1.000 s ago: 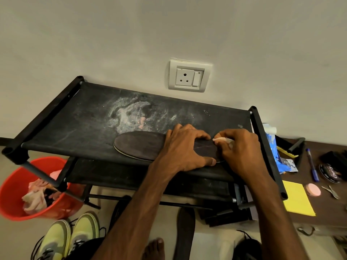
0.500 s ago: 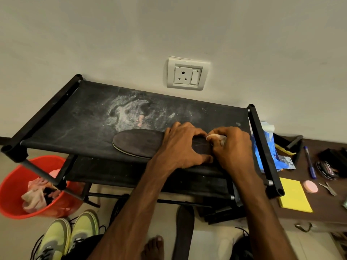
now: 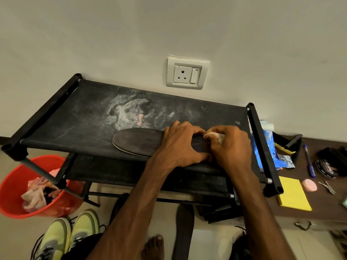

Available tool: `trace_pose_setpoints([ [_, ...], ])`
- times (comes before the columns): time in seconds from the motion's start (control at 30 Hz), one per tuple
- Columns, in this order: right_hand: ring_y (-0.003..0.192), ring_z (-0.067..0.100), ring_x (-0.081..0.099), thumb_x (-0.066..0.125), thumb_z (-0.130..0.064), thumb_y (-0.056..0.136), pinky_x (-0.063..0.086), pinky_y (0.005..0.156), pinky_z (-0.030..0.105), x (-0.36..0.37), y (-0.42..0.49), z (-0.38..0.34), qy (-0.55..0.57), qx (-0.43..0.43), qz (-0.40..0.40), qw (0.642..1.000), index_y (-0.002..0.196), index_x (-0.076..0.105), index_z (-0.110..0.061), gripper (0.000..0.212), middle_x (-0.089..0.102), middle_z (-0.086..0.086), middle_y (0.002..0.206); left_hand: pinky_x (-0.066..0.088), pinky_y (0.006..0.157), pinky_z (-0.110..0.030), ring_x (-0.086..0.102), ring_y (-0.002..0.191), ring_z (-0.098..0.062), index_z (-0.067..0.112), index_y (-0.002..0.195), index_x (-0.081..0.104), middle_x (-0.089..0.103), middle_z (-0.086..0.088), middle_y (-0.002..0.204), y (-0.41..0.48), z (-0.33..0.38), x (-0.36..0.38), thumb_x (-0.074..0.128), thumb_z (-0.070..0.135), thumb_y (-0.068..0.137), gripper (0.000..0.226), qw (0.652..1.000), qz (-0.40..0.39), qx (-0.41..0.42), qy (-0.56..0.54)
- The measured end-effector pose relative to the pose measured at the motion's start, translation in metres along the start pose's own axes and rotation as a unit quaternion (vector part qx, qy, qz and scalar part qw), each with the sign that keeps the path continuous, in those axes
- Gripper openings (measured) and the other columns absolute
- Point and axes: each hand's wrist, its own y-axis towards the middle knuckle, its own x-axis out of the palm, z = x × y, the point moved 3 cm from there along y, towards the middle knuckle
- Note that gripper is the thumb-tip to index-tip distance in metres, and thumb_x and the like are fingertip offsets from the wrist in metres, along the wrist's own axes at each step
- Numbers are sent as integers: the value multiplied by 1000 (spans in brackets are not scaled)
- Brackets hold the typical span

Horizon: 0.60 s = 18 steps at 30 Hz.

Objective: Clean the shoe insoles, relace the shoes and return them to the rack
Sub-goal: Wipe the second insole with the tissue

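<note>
Both bare forearms reach forward from the bottom of view and converge, the left forearm (image 3: 135, 209) slanting up to the right and the right forearm (image 3: 259, 212) slanting up to the left. The left hand (image 3: 178, 145) arches palm down, with its fingers curled and its thumb stretched toward the right hand (image 3: 231, 149), pinning an insole (image 3: 139, 142). The right hand, touching the left, pinches a small white cloth (image 3: 213, 136) between thumb and curled fingers.

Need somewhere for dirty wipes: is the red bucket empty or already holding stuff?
Not empty: crumpled pale cloths lie inside the red bucket.
</note>
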Motion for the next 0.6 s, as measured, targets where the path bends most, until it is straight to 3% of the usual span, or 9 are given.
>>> trace_pose_setpoints([
  [0.07, 85, 24, 72, 74, -27, 88, 61, 77, 44, -1, 1, 0, -23, -21, -22, 999, 97, 80, -31, 11, 77, -1, 91, 32, 100, -37, 44, 116, -16, 38, 134, 57, 58, 12, 120, 0, -2, 0, 85, 61, 65, 78, 1000, -1, -7, -18],
  [0.23, 84, 10, 70, 80, -32, 85, 61, 79, 41, -14, 2, 1, -42, -64, -218, 973, 94, 80, -35, 9, 76, -11, 91, 33, 103, -38, 46, 117, -15, 29, 142, 46, 59, 17, 119, 0, -2, -1, 90, 58, 60, 98, 999, 2, -8, -48],
  [0.3, 85, 12, 70, 80, -38, 83, 61, 79, 42, -14, 3, 2, -55, -59, -191, 978, 92, 79, -40, 9, 76, -12, 91, 33, 102, -38, 46, 116, -14, 28, 141, 47, 59, 17, 118, 0, -2, 0, 89, 58, 60, 96, 999, 4, -8, -48],
  [0.47, 86, 25, 70, 72, -38, 85, 59, 76, 41, 2, 1, -5, -20, -12, -22, 999, 96, 78, -41, 13, 76, -4, 90, 34, 101, -36, 47, 115, -14, 28, 133, 52, 60, 18, 113, 0, -3, 1, 87, 53, 65, 80, 999, 16, -4, -47],
  [0.53, 88, 26, 70, 72, -32, 89, 57, 77, 37, 3, 3, -7, -33, -27, -10, 999, 99, 79, -37, 13, 77, -1, 94, 34, 102, -37, 47, 115, -14, 28, 133, 52, 60, 18, 113, 0, -4, 1, 87, 51, 66, 79, 999, 18, -4, -46],
  [0.6, 86, 21, 71, 74, -30, 90, 58, 78, 38, 1, 5, -5, -18, -50, -55, 997, 99, 80, -34, 11, 77, -2, 94, 33, 99, -35, 48, 114, -13, 28, 133, 52, 60, 19, 112, 0, -4, 1, 89, 55, 62, 85, 998, 17, -8, -54],
])
